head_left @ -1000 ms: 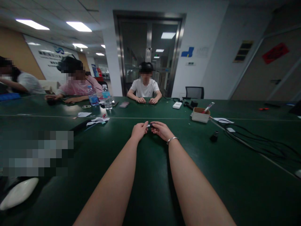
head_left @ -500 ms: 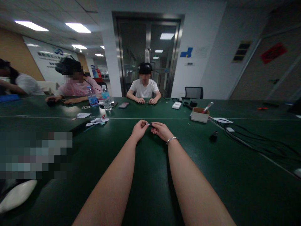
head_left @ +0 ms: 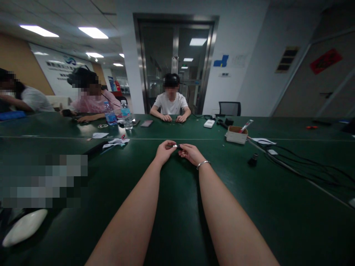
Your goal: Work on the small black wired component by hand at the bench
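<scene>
Over the green table [head_left: 177,207], my left hand [head_left: 165,150] and my right hand [head_left: 190,153] meet fingertip to fingertip at a small object [head_left: 175,146]. Its left part is bright and silvery, its right part dark. My right hand pinches the dark end and wears a silver bangle at the wrist. The fingers of my left hand are pinched at the bright end; whether they hold a separate piece is too small to tell.
A small box [head_left: 236,135] holding a pen-like item, a white device [head_left: 209,123], black cables [head_left: 302,162] and a dark item [head_left: 253,160] lie right. Left are bottles [head_left: 127,117], crumpled paper [head_left: 115,143] and a white mouse [head_left: 24,227]. A person [head_left: 171,103] sits opposite.
The whole view has shifted slightly. More of the bright part shows between my fingertips, and my hands otherwise keep nearly the same pose.
</scene>
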### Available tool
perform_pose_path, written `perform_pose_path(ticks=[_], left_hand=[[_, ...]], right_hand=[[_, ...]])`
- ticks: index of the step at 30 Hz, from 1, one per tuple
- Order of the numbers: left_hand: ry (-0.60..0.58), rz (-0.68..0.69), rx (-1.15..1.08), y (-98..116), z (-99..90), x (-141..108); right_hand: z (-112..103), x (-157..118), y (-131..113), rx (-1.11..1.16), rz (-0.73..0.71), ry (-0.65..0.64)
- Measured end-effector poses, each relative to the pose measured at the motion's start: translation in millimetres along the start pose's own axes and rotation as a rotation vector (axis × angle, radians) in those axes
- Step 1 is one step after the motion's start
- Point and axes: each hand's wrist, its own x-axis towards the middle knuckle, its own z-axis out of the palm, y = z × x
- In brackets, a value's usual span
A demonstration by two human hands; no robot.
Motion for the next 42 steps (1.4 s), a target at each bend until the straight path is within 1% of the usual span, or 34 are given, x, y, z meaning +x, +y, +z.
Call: perform_pose_path(ticks=[4, 9, 17, 23, 28, 35, 39, 42], left_hand=[[0.005, -0.044, -0.022, 1.3, 0.7, 0.7], [0.030, 0.030, -0.058, -0.5, 1.8, 2.3], [0.082, -0.006, -0.002, -0.8, 1.2, 2.8], [0.083, -0.068, 0.055, -12.0, -0.1, 4.9], [0.108, -0.064, 0.137, -15.1, -1.0, 4.4], [0.025, -0.062, 0.072, -13.4, 1.5, 4.0], [0.020, -0.060, 0.017, -14.9, 2.0, 3.5], [0.036, -0.044, 0.045, -17.0, 0.8, 3.8]], right_hand=[[-0.7, 0.9, 0.8, -0.001, 0.007, 0.002], [-2.2, 2.8, 1.9, 0.004, -0.005, -0.008], [1.1, -0.5, -2.3, -0.013, 0.016, 0.003], [0.7, 1.0, 0.0, 0.000, 0.008, -0.003], [0.6, 2.3, 0.9, -0.017, 0.011, -0.035], [-2.3, 2.5, 1.1, -0.011, -0.005, -0.012], [-2.4, 2.5, 1.1, -0.003, -0.018, -0.006], [-1.5, 2.1, 1.1, -0.003, -0.018, -0.001]])
